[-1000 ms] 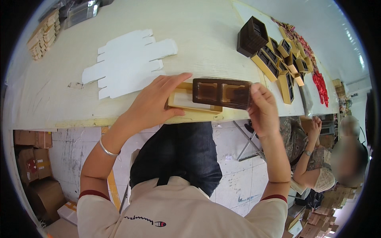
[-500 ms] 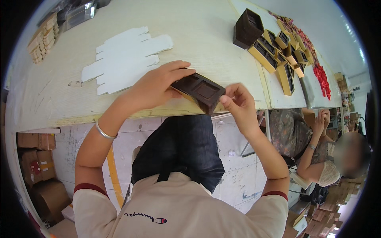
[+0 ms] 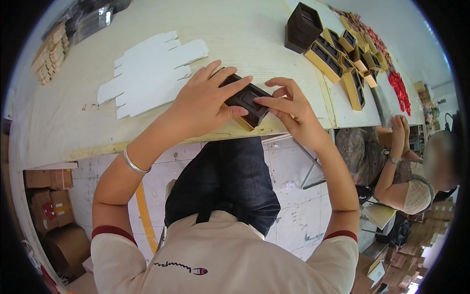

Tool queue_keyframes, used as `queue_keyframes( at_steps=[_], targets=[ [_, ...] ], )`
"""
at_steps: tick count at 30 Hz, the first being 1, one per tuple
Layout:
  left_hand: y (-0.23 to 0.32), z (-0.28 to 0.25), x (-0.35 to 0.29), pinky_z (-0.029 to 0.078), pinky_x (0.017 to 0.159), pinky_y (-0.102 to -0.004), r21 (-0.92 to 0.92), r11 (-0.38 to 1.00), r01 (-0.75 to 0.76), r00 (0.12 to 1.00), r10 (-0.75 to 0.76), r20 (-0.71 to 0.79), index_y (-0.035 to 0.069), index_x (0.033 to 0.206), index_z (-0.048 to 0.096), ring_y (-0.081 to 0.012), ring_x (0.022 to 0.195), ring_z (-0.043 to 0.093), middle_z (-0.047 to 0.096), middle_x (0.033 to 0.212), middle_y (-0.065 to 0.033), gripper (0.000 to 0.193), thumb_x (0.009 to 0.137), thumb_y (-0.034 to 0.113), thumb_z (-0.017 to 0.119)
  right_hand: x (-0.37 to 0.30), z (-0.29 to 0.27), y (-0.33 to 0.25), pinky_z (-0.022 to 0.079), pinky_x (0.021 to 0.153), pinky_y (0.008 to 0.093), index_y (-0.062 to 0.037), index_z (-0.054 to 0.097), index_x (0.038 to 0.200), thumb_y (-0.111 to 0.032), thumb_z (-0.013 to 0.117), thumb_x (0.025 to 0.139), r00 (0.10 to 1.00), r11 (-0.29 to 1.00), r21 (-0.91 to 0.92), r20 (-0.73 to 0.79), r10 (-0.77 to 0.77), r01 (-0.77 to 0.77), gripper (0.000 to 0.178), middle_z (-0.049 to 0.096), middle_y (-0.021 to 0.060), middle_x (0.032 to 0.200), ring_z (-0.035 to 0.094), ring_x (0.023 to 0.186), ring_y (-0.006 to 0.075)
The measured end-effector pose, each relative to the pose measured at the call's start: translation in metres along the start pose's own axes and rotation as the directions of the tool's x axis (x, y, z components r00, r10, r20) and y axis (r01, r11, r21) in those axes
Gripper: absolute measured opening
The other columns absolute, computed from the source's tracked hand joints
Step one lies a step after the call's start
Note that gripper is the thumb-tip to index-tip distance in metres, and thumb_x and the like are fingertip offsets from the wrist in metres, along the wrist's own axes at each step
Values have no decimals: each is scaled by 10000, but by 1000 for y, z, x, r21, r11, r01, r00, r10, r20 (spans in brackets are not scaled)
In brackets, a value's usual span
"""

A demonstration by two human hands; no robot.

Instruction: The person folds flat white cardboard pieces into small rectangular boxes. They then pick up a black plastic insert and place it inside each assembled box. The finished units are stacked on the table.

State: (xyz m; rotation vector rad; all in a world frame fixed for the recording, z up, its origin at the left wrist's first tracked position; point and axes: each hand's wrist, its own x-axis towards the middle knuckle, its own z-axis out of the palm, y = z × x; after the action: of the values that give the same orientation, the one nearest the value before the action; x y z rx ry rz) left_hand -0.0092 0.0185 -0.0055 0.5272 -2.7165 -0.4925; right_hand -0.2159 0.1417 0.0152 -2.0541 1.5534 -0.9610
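A small gold box (image 3: 243, 123) lies tilted near the front edge of the table, with a dark brown plastic tray (image 3: 248, 99) with moulded recesses set in it. My left hand (image 3: 208, 95) spans the left part, fingers across the tray's top and thumb at the near side, holding the box. From the right, my right hand (image 3: 293, 107) rests its fingertips on the tray, the thumb by its right end. Part of the tray is covered by my fingers. Left of the box, white unfolded card blanks (image 3: 149, 73) lie flat in a stack.
At the back right stand a stack of dark trays (image 3: 302, 28) and several gold boxes with dark inserts (image 3: 324, 62). Red ribbon pieces (image 3: 399, 93) lie beyond. Pale wooden-looking pieces (image 3: 51, 54) are piled far left. A co-worker (image 3: 391, 171) sits at right.
The tray's right end, raised above the box before, now sits lower in it. My left fingers have spread over the top, and my right fingers have moved from its end onto its surface.
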Motion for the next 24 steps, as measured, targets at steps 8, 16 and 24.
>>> queue_keyframes(
  at_steps=[8,16,24],
  targets=[
    [-7,-12,4,341,1064,-509,-53,992,-118,985,124,120,203,1387,471,-411,1350,298,364,1468,-136,744,742,479,720,-8,11,-4,478,686,313,-43,666,1112,-56,720,772,998,998,10,5,-66,66,345,546,124,991,552,787,229],
    [-2,-11,2,341,1063,-524,-6,993,-119,982,119,144,227,1409,440,-429,1345,291,354,1482,-129,741,766,521,663,-1,12,-12,460,586,333,5,635,1128,0,663,802,997,998,0,55,-59,59,328,557,123,770,562,645,252],
    [-5,-9,-1,373,1048,-530,100,978,-185,977,171,129,277,1394,454,-424,1351,282,333,1495,-97,720,731,419,699,4,11,-5,512,663,340,-4,636,1148,37,641,795,977,992,-23,174,-122,128,355,650,173,839,657,755,270]
  ],
)
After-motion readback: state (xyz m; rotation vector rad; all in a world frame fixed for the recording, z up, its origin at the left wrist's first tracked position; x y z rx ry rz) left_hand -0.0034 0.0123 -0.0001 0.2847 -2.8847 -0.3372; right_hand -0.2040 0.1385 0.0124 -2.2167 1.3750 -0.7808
